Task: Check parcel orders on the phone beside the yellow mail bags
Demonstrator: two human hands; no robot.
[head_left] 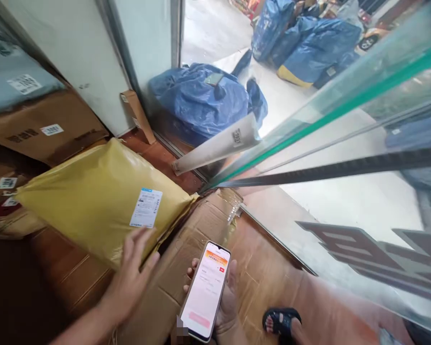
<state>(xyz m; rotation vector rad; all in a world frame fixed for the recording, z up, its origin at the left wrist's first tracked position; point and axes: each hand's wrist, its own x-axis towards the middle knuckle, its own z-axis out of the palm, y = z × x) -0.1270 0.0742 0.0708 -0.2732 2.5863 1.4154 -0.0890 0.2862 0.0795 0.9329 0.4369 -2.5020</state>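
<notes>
In my right hand (pixel 227 306) lies a smartphone (pixel 205 292), its lit screen facing up, with fingers wrapped round its edges. My left hand (pixel 134 261) has its fingers apart at the lower edge of a yellow plastic parcel (pixel 93 191). The fingertips are just below the white shipping label (pixel 146 207) on that parcel; whether they touch the surface I cannot tell. Beneath my hands stretches a long cardboard box (pixel 187 244), with the yellow parcel beside its upper left side.
Stacked cartons (pixel 46 127) stand at the left. A white tube-shaped parcel (pixel 219 146) leans by the glass door (pixel 330 105). Blue sacks (pixel 204 98) lie beyond the glass, and more blue sacks (pixel 309 43) sit outside. A sandalled foot (pixel 282 322) is on the tiled floor.
</notes>
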